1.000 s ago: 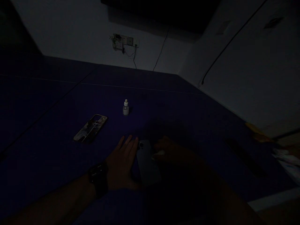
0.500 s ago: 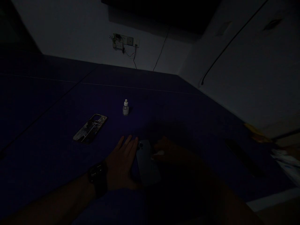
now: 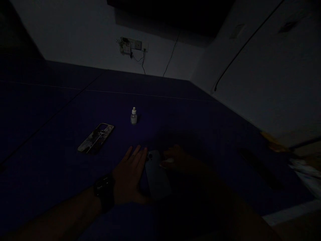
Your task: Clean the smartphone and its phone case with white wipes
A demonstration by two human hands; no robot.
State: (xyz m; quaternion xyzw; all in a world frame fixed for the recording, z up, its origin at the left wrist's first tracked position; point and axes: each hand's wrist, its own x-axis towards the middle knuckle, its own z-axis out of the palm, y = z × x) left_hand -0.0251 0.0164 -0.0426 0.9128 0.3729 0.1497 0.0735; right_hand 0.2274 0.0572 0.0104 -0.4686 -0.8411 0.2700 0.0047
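Your L hand (image 3: 129,179) lies w/ fingers straight, beside the phone (image 3: 157,177). Your R hand (image 3: 177,159) pinches sth white (image 3: 170,160) at its edge.

Here's phone (image 3: 157,179) on table (image 3: 163,113), between left hand (image 3: 127,179) and right hand (image 3: 179,159); bottle (image 3: 133,118) behind, toward far edge; case (image 3: 94,139) left of bottle; slab (image 3: 260,169) near right edge.
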